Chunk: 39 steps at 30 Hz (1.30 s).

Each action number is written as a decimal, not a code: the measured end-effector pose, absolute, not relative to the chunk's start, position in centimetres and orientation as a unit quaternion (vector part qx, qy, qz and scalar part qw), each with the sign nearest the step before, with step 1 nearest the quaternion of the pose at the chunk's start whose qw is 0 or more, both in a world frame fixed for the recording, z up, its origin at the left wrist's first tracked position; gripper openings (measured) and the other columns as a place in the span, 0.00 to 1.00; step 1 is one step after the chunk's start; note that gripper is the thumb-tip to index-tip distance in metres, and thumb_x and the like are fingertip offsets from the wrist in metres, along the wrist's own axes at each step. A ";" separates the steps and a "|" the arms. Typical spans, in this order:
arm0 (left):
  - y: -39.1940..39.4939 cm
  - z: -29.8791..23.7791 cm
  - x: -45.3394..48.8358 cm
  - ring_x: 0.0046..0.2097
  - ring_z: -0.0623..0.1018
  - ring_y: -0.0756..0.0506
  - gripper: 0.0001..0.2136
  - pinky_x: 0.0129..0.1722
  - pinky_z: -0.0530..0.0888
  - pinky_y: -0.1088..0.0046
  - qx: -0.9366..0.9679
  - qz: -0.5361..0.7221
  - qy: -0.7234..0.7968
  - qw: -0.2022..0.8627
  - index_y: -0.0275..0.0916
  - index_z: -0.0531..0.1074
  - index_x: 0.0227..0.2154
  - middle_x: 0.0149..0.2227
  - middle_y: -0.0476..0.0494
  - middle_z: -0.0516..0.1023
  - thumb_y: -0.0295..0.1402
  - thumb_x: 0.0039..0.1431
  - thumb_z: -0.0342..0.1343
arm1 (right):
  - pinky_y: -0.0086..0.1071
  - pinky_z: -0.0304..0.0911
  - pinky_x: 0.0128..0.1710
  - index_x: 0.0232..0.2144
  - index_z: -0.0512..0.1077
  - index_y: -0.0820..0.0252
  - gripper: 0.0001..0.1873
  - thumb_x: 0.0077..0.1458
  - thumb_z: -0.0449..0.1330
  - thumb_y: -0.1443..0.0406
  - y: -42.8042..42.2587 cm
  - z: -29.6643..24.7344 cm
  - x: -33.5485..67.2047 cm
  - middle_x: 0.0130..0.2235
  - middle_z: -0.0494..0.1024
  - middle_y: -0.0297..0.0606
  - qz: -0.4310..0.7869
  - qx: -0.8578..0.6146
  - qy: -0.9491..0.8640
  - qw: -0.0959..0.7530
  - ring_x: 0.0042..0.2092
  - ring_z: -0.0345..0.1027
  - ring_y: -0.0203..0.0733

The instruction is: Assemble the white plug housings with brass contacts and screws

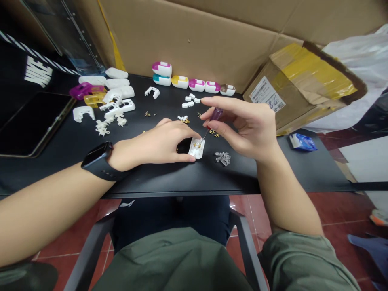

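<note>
A small white plastic plate (pixel 197 153) with brass-coloured parts on it lies on the black table near its front edge. My left hand (pixel 165 141) grips this plate by its edges between thumb and fingers. In my right hand (pixel 247 123) is a screwdriver (pixel 216 114) with a dark purple handle, tilted, its thin tip down at the brass parts on the plate. Beyond my left fingertips lie small white and brass bits (pixel 183 119). Brass pieces (pixel 214 133) are scattered below the screwdriver handle, and a heap of clear plastic pieces (pixel 223 158) lies to the right.
White, purple and yellow plastic shells (pixel 117 93) are piled at the left, beside a dark tablet (pixel 28 123). Along the cardboard at the back stands a row of coloured and white cases (pixel 197 85). A taped carton (pixel 291 89) and a blue packet (pixel 303 142) are at the right.
</note>
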<state>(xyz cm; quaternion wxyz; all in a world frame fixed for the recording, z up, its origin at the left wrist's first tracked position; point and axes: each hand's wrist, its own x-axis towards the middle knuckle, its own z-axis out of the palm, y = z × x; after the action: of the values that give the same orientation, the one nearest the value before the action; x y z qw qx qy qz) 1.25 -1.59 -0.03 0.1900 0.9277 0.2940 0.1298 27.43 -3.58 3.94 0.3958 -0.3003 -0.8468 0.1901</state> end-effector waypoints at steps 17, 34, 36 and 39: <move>-1.6 0.1 1.4 0.61 0.82 0.33 0.23 0.60 0.69 0.57 0.926 0.137 0.292 0.195 0.44 0.79 0.62 0.60 0.39 0.85 0.50 0.70 0.65 | 0.50 0.86 0.54 0.65 0.80 0.43 0.24 0.69 0.66 0.61 -3.3 3.4 27.5 0.50 0.89 0.35 0.182 -0.293 -0.846 0.407 0.50 0.87 0.51; -1.7 0.3 1.4 0.60 0.82 0.33 0.24 0.59 0.70 0.58 0.929 0.124 0.293 0.190 0.43 0.78 0.63 0.60 0.38 0.84 0.49 0.71 0.64 | 0.45 0.86 0.50 0.60 0.81 0.47 0.21 0.66 0.72 0.60 -2.4 2.1 26.7 0.54 0.86 0.37 0.121 -0.265 -0.837 0.464 0.48 0.86 0.50; -1.7 0.3 1.4 0.60 0.82 0.34 0.24 0.59 0.70 0.58 0.928 0.126 0.292 0.194 0.43 0.78 0.63 0.61 0.38 0.84 0.49 0.72 0.64 | 0.45 0.86 0.50 0.57 0.82 0.48 0.19 0.66 0.73 0.58 -2.3 2.0 26.6 0.51 0.86 0.36 0.104 -0.272 -0.833 0.470 0.50 0.86 0.51; -1.7 0.2 1.3 0.63 0.81 0.33 0.24 0.62 0.69 0.57 0.928 0.132 0.287 0.197 0.45 0.77 0.64 0.63 0.39 0.83 0.50 0.71 0.64 | 0.44 0.86 0.50 0.55 0.83 0.49 0.17 0.67 0.71 0.55 -2.5 2.2 26.6 0.48 0.88 0.37 0.093 -0.287 -0.827 0.475 0.50 0.86 0.52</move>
<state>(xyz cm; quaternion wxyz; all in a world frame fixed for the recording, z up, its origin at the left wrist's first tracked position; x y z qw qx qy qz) 1.33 -1.66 0.17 0.1968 0.9280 0.2873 0.1322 26.56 -2.49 2.15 0.4750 -0.2867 -0.8267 0.0931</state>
